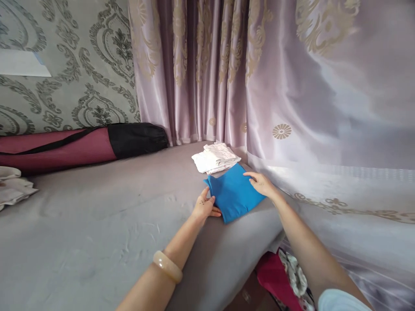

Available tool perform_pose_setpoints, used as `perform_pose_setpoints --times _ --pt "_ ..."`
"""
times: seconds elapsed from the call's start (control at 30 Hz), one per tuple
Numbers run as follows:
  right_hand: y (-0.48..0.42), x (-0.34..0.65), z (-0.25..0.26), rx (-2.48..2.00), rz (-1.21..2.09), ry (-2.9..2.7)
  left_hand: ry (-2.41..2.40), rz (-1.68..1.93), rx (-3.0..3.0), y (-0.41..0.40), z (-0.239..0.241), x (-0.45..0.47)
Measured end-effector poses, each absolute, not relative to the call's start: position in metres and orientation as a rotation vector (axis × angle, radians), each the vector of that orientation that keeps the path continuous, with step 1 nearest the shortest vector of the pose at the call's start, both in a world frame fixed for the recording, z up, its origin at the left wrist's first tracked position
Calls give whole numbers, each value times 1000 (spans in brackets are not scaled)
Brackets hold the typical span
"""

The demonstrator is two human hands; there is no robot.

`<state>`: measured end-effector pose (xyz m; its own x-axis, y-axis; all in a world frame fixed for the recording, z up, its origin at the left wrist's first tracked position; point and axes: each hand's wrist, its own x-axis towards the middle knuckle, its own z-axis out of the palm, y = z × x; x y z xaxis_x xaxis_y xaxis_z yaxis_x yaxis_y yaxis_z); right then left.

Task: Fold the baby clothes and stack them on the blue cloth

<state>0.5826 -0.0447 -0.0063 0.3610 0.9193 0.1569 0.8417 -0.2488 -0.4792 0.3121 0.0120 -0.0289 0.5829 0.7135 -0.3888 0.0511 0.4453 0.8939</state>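
The blue cloth [234,194] lies folded small at centre right, just below a folded white pile [215,157]. The left hand [205,206] and right hand [262,183] rest flat and open on its edges. Only smoothing seems left.

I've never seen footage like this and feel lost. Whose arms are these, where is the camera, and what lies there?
No machine: a person wears one camera on the head, looking down at their own bare arms. The left hand touches the left edge of a folded blue cloth; the right hand lies flat on its right side. Nothing is lifted. The cloth lies on a grey surface, with a stack of white cloths just behind it and a maroon rolled mat by the wall.
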Motion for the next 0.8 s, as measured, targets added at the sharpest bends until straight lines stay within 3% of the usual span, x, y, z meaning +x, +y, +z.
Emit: perform_pose_setpoints --times 0.3,0.53,0.8 --pt "-52 570 -36 -2435 105 -1532 913 609 1104 6 -49 307" --pt "-49 569 -32 -2439 25 -1580 838 874 1812 -9 -65 301" --pt "-39 594 -22 -2475 -114 -1631 611 840 2292 -20 -62 299"
